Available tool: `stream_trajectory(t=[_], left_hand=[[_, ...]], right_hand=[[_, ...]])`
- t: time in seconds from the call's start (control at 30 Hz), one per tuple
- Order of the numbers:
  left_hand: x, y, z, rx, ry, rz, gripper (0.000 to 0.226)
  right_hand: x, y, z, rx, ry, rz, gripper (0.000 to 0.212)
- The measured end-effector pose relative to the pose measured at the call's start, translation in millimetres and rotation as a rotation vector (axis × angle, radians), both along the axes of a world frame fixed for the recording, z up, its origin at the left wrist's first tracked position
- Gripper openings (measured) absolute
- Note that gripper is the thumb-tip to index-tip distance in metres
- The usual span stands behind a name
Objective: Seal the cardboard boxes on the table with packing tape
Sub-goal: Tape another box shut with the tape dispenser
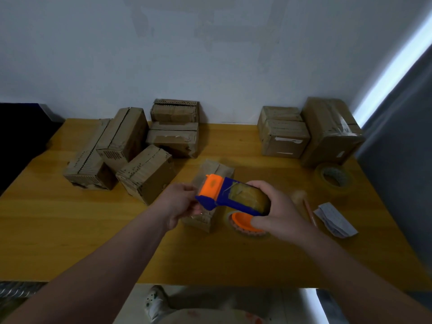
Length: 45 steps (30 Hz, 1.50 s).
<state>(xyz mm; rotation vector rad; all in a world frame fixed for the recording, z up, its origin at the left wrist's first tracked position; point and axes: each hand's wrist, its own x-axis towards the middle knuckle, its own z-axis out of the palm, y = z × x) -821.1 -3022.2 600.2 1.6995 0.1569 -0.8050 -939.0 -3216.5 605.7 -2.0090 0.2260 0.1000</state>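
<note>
Two hands are both busy on the tape dispenser [224, 195] here, holding it up just above the small box [218, 170] that's sitting mid-bench [210, 258]. The right hand [278, 206] is wrapping round the roll end, fingers over the top and thumb underneath. The left hand [180, 204] is pinching at the blue nose below the orange guard. I'm guessing it's fishing for the loose tape end, but the tape is clear and I can't tell if any is actually between the fingers.

If I'm reading the step right, the trick is getting a decent tail free before going anywhere near the cardboard. That means pulling straight out from the blade, not sideways, so it isn't splitting or folding onto itself. Then I'd be sticking that tail over the far edge of the box and dragging the dispenser along the flap seam toward the near side with steady pressure. That box looks light, so the left hand should probably be pinning it or it'll be sliding about.

Plenty left, I reckon. The left pile of boxes [121, 146] is waiting at the far side, and the right pile of boxes [304, 134] is looking partly taped already. A spare roll [333, 178] is lying off to the right.
</note>
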Motion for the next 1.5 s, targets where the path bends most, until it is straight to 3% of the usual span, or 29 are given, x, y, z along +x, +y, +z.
stream_trajectory(t=[0.27, 0.47, 0.63, 0.8, 0.93, 1.2, 1.5], left_hand=[[13, 35, -20, 0.133, -0.224, 0.007, 0.015], [14, 51, -39, 0.196, -0.284, 0.058, 0.02], [21, 53, -41, 0.242, -0.394, 0.017, 0.023], [19, 50, -48, 0.322, -0.448, 0.017, 0.027], [19, 48, -51, 0.385, -0.484, 0.0, 0.029], [23, 47, -65, 0.467, -0.478, -0.031, 0.026], [24, 51, -70, 0.297, -0.292, -0.07, 0.026]], right_hand=[[-14, -5, 10, -0.28, -0.006, 0.164, 0.069], [-27, -6, -5, -0.233, 0.045, 0.187, 0.067], [-31, -15, -8, -0.346, 0.061, 0.153, 0.065], [-28, -14, -20, -0.308, 0.087, 0.157, 0.084], [-25, -13, -32, -0.312, 0.087, 0.156, 0.079], [-18, -12, -53, -0.387, 0.114, 0.158, 0.079], [-13, -9, -73, -0.409, 0.134, 0.151, 0.077]])
